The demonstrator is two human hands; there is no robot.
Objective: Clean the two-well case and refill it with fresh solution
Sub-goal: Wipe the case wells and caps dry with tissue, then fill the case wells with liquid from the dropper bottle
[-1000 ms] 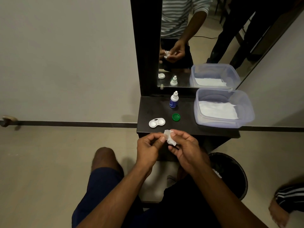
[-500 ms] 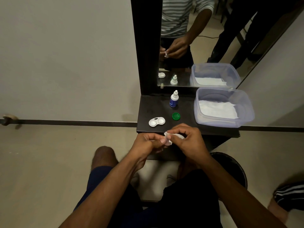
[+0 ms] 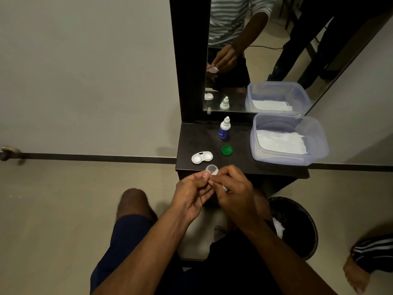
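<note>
Dark shelf [image 3: 197, 135], one two-well case [image 3: 201, 157], one bottle [image 3: 224, 128], left fingers [image 3: 205, 174] pinching clear cap [image 3: 211, 168], right fingers [image 3: 223, 173] gripping tissue [image 3: 225, 187]

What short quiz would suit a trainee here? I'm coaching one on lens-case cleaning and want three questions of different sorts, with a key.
1. True or false: the green cap is screwed onto the case.
2. Where does the bottle stand? A) inside the tub B) on the shelf behind the green cap C) in the bin
3. Fill in: the left hand pinches a small clear ____, while the right hand holds a white tissue to it.

Key: 1 false, it lies loose on the shelf, apart from the case; 2 B; 3 cap.
</note>
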